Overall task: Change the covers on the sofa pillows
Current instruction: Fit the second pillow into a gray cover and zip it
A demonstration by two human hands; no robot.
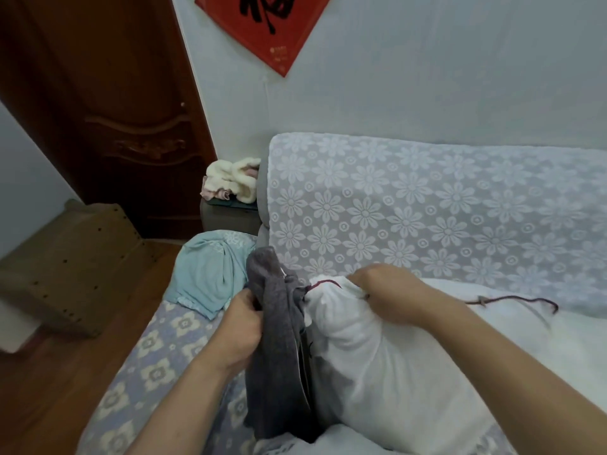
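A white pillow insert [387, 362] lies on the sofa seat [157, 343] in front of me. My right hand [387, 290] grips its upper corner, where a dark red thread [512, 302] trails off to the right. A dark grey cover [279, 339] hangs bunched beside the insert's left end. My left hand [241, 326] grips the grey cover near its top. A light blue cover [210, 274] lies crumpled at the sofa's left end.
The sofa back [427, 218] wears white floral lace. A side table [226, 218] with fluffy cream cloth [233, 180] stands left of it. A brown wooden door [108, 103] and a cardboard box [72, 264] sit at left on the wooden floor [65, 389].
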